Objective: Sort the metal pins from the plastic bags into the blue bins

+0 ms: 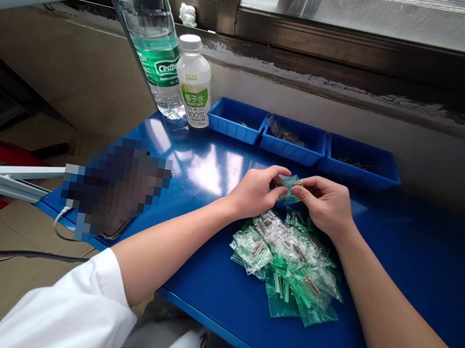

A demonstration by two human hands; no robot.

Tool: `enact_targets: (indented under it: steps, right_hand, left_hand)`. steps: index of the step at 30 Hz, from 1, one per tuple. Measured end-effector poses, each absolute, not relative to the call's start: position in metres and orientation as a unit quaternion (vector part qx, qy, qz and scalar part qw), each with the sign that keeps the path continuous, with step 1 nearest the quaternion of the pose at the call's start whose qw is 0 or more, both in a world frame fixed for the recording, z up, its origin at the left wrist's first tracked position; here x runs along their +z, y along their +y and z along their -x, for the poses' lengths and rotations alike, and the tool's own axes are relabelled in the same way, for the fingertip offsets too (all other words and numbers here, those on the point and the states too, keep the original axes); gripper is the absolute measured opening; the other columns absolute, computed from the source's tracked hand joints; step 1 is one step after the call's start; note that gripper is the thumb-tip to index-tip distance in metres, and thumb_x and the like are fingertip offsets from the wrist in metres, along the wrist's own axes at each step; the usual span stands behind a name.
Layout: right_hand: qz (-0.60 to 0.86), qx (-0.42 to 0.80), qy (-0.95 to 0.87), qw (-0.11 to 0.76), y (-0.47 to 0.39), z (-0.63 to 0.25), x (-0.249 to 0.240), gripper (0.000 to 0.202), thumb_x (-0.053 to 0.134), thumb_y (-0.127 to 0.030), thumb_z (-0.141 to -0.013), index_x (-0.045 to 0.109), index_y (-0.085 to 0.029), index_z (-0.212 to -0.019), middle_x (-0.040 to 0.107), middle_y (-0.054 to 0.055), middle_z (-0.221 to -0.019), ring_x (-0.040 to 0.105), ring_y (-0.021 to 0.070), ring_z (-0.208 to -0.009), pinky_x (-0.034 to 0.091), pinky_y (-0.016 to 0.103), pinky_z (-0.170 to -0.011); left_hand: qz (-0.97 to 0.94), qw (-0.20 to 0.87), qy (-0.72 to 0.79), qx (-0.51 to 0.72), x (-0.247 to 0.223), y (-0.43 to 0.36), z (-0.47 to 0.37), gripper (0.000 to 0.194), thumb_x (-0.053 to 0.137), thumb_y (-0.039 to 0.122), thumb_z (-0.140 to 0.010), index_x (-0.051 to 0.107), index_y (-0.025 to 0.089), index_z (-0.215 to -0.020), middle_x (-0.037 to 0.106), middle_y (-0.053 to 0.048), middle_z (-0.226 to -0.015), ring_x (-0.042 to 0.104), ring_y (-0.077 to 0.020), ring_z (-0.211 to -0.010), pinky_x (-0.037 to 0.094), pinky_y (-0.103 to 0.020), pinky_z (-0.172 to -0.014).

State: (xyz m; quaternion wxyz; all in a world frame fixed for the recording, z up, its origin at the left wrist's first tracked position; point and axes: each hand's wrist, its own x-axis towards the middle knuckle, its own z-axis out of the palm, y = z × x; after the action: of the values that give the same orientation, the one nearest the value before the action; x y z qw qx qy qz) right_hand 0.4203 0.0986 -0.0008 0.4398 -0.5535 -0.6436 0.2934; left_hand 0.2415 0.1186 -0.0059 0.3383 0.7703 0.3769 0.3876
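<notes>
Between my two hands is a small green-tinted plastic bag [288, 188], held above the blue table. My left hand [259, 190] pinches its left side between thumb and fingers. At the right side, the thumb and forefinger of my right hand [326, 204] grip the same bag. Just below the hands lies a loose pile of small plastic bags [289, 261], some clear and some green. Thin copper-coloured pieces show inside several of them. What the held bag contains is too small to make out.
Three blue bins [293, 142] line the table's [420, 277] back edge, with small parts inside. At the back left stand a large water bottle [149, 29] and a white coconut water bottle [194, 81]. A blurred-out dark device [116, 190] with a cable lies left.
</notes>
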Motion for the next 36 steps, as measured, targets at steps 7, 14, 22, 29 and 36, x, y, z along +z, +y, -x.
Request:
enact_targets:
  steps: [7,14,22,29,36]
  right_hand:
    - [0.525,0.325,-0.663,0.425,0.096,-0.419,-0.002,0.034,0.075,-0.047,-0.068,0.07,-0.021,-0.089,0.072,0.005,-0.08,0.064,0.0205,-0.068,0.053,0.032,-0.059]
    - [0.545,0.297,-0.668,0.412,0.096,-0.42,-0.002,0.026,0.072,-0.042,-0.072,0.071,-0.02,-0.086,0.071,0.005,-0.077,0.063,0.0193,-0.063,0.053,0.032,-0.057]
    - [0.548,0.293,-0.623,0.475,0.1,-0.42,-0.005,0.029,0.074,-0.043,-0.068,0.07,-0.02,-0.085,0.071,0.006,-0.079,0.066,0.0224,-0.07,0.055,0.035,-0.063]
    - [0.551,0.337,-0.6,0.472,0.105,-0.422,-0.012,0.035,0.071,-0.048,-0.072,0.067,-0.019,-0.092,0.068,0.004,-0.07,0.064,0.0201,-0.064,0.052,0.033,-0.058]
    - [0.546,0.362,-0.612,0.443,0.107,-0.423,-0.017,0.032,0.066,-0.047,-0.077,0.067,-0.018,-0.09,0.068,0.005,-0.074,0.065,0.0197,-0.069,0.051,0.031,-0.06]
  left_hand:
    - [-0.762,0.322,0.392,0.403,-0.006,0.121,-0.242,0.023,0.058,0.017,-0.082,0.063,0.018,-0.104,0.072,-0.007,-0.096,0.066,-0.0192,-0.088,0.053,-0.032,-0.079]
    - [-0.729,0.374,0.39,0.419,-0.008,0.124,-0.241,0.021,0.061,0.019,-0.081,0.061,0.017,-0.102,0.072,-0.005,-0.087,0.067,-0.0159,-0.076,0.053,-0.028,-0.072]
    - [-0.811,0.257,0.372,0.372,-0.007,0.118,-0.238,0.025,0.049,0.021,-0.089,0.053,0.019,-0.113,0.069,-0.003,-0.087,0.064,-0.0144,-0.078,0.049,-0.026,-0.072]
    - [-0.802,0.136,0.414,0.408,0.0,0.137,-0.233,0.027,0.04,0.024,-0.093,0.062,0.017,-0.107,0.067,-0.009,-0.104,0.06,-0.0184,-0.1,0.047,-0.031,-0.091]
    - [-0.747,0.079,0.497,0.435,0.007,0.174,-0.21,0.056,0.052,0.029,-0.085,0.042,0.017,-0.139,0.053,-0.013,-0.135,0.047,-0.027,-0.124,0.038,-0.042,-0.103]
